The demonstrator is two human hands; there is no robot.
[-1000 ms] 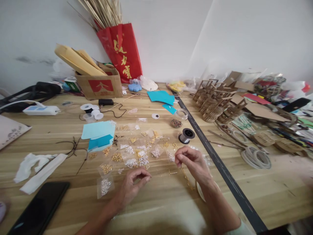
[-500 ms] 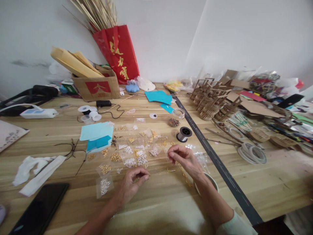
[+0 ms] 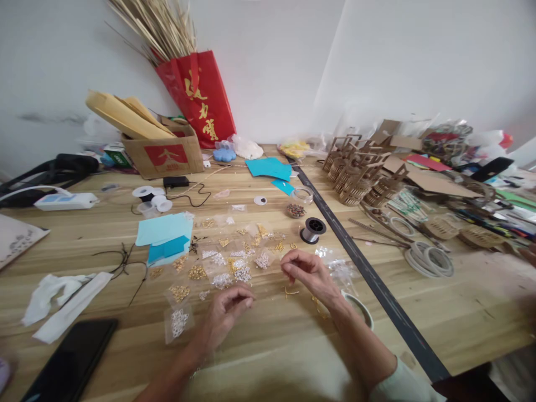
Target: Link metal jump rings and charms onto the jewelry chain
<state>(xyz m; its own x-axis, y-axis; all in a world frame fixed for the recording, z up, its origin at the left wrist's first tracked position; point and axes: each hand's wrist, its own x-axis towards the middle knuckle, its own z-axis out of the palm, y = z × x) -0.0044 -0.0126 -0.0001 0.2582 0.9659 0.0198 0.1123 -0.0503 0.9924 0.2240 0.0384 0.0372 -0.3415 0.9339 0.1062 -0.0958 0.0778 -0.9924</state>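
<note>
My left hand [image 3: 229, 314] is above the near middle of the table, thumb and forefinger pinched. What those fingers hold is too fine to make out. My right hand [image 3: 307, 274] is also pinched, somewhat higher and to the right; its held item, if any, cannot be made out either. Between and beyond the hands lie small bags of silver beads [image 3: 242, 272] and gold findings [image 3: 197, 272]. A small gold piece [image 3: 290, 292] lies just below my right fingertips. Under my right wrist are a gold chain [image 3: 320, 308] and a partly covered pale round rim [image 3: 365, 310].
A spool of fine wire [image 3: 313, 230] stands beyond my right hand, near a dark strip [image 3: 360, 262] crossing the table. Blue sheets [image 3: 164, 229], black cords [image 3: 124, 259] and a phone [image 3: 71, 357] lie left. Small wooden baskets [image 3: 355, 178] stand at the back right.
The view has shifted slightly, so the table items sit a little further left. Both hands keep their pinch, with the right one slightly nearer the left in the picture.
</note>
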